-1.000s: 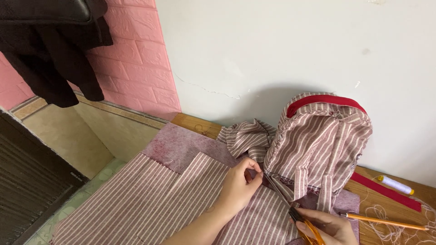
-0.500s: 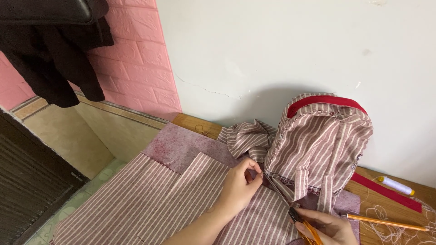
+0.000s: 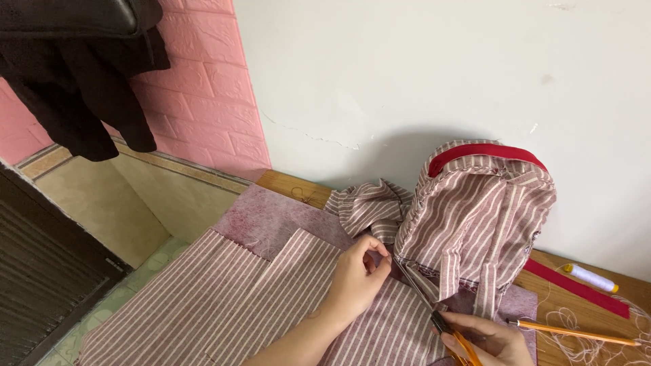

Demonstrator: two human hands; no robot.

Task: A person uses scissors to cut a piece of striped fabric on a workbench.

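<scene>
Head view, looking down, close.

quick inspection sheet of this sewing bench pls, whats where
surface: wooden table, mostly under striped fabric
job's things: striped backpack upright by the wall; orange scissors
clutter: white thread spool, red strip, pencil, loose threads
grippers: left hand pinches cloth at the backpack's base; right hand holds the scissors
cables: nothing seen
surroundings: white wall, pink brick panel, dark garment hanging

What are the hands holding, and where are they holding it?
The left hand pinches a thread or strap edge at the striped bag's lower corner. The right hand holds orange-handled scissors by the handles.
</scene>
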